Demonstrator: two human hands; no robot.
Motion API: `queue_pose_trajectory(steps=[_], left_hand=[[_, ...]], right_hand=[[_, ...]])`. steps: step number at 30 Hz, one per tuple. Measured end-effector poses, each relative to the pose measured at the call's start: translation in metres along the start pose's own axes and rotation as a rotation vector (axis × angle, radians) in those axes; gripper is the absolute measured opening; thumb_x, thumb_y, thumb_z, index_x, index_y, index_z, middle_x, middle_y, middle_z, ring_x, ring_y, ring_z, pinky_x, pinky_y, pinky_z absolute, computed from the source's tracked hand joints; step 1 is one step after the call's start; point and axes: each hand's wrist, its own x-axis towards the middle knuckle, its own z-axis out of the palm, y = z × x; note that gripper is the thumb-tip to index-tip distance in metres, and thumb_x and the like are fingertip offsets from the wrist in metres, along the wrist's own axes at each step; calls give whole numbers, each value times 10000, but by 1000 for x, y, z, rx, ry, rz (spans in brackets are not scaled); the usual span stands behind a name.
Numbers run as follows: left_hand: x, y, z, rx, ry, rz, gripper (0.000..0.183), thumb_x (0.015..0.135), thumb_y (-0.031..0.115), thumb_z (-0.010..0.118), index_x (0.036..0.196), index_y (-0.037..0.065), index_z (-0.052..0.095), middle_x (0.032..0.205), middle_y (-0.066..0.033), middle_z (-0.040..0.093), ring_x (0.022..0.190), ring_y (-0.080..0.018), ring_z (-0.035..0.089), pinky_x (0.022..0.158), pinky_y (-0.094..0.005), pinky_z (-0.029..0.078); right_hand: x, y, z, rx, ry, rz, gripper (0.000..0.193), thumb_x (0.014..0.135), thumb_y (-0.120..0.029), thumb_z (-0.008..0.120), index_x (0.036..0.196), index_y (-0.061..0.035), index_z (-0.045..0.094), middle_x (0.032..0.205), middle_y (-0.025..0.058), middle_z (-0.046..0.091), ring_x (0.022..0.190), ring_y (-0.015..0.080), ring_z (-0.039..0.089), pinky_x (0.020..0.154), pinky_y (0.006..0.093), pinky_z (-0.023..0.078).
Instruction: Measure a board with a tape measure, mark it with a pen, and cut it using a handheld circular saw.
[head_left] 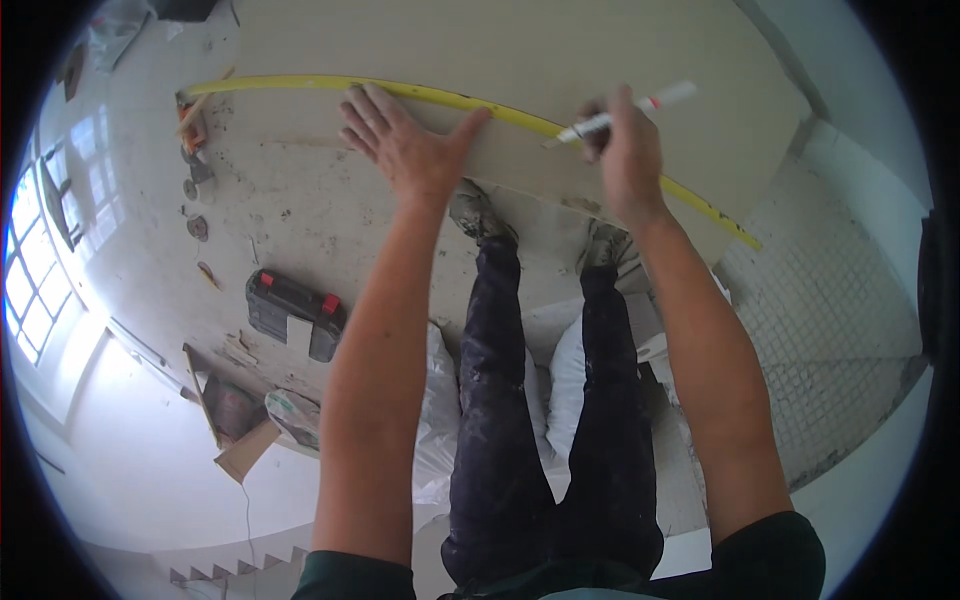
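A long thin yellow strip (430,94), which looks like a measuring tape blade, lies across a large pale board (480,45) on the floor. My left hand (405,140) is spread on the board, fingers and thumb along the strip's near edge. In my right hand (628,155) is a white marker (597,123) with a red band. The marker slants, its tip down and to the left beside the strip. Whether the tip touches the board I cannot tell. My right hand partly covers the strip.
My shoes (475,210) stand at the board's near edge. To the left sit a dark toolbox (290,312) with red latches, an orange tool (193,128) and a cardboard box (247,452). White sacks (567,375) lie around my legs. Grid-patterned flooring (830,330) extends on the right.
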Motion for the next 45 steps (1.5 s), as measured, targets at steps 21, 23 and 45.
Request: queue_pose_trajectory(steps=[21,23,45], left_hand=[[0,2,5,-216,-65,-63,1050,773,448,691,1484,-108,156,1584,-282,82,1469,-490,2,1162,-625,-19],[1,1,4,-250,-72,-79,1061,762,454,707,1483,-106,166,1585,-279,79,1470,-488,4,1163,-625,-15],[0,1,-1,-233,-33,-36,1320,614,596,815,1491,-97,114,1564,-307,108,1462,-495,0,1164,-619,-23]], right_hand=[[148,-44,331,-338,-673,-551,239,966,-237,589,917,-9,643,715,27,604,620,107,478,550,321,433],[146,-49,325,-353,-673,-618,243,965,-244,594,950,-9,653,720,38,611,616,115,483,557,319,438],[94,-70,194,-663,-621,-362,231,924,-183,607,932,44,652,787,85,655,693,138,560,627,319,478]])
